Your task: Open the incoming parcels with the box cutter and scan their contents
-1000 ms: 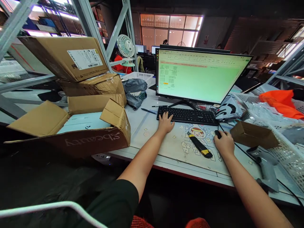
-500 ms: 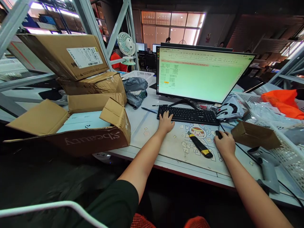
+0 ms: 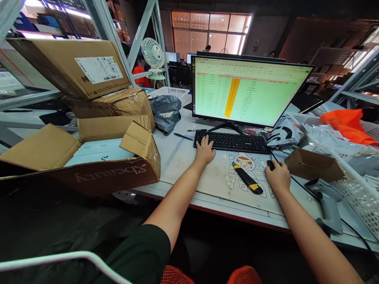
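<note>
My left hand (image 3: 205, 150) rests on the left end of the black keyboard (image 3: 233, 141), fingers spread flat over the keys. My right hand (image 3: 277, 176) is cupped over a black mouse (image 3: 270, 165) on the printed desk mat (image 3: 233, 181). Between the two hands lies a black and yellow utility knife (image 3: 247, 179). Behind the keyboard stands the monitor (image 3: 245, 91) with a green spreadsheet and an orange column on it.
An open cardboard box (image 3: 89, 161) and stacked boxes (image 3: 97, 83) fill the table's left. A small brown box (image 3: 314, 164), a grey barcode scanner (image 3: 325, 201) and white baskets (image 3: 358, 189) sit at the right. A pen (image 3: 184, 137), grey bags (image 3: 166, 110) and a fan (image 3: 152, 55) stand further back.
The spreadsheet on the monitor has changed: it now shows full rows and an orange column. Both hands have stayed on the keyboard and mouse. The view shifted slightly.
</note>
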`<state>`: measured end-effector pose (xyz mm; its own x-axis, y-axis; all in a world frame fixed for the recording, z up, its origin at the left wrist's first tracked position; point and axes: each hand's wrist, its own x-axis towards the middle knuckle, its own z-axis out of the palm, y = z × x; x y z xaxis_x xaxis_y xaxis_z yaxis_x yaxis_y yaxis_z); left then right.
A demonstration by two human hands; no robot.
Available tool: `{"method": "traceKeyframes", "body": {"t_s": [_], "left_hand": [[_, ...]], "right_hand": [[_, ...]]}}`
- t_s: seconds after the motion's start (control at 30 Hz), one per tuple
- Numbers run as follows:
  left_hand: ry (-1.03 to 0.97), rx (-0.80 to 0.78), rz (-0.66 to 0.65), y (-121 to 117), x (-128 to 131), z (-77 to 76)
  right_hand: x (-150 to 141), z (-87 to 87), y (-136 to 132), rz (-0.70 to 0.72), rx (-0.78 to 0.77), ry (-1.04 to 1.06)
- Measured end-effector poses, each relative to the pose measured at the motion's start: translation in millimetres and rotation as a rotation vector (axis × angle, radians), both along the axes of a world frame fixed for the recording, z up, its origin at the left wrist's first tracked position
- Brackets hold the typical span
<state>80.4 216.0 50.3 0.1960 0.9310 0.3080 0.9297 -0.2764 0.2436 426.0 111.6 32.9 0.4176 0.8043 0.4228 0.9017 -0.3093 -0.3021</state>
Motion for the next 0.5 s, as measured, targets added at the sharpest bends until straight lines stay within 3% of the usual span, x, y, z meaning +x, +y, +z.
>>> {"method": "traceKeyframes", "body": {"t_s": [0.37,0.5], "left_hand": [[-0.030,0.016,-0.003,-0.6,-0.4,0.7],[-0.053,0.076,-0.084,-7.4,-2.0,6.8]], "right_hand": [[-5.1,6.0,-1.7,-0.030,-0.003,-0.005],[-5.4,6.3,-2.6,-0.023,0.005,-0.001]]}}
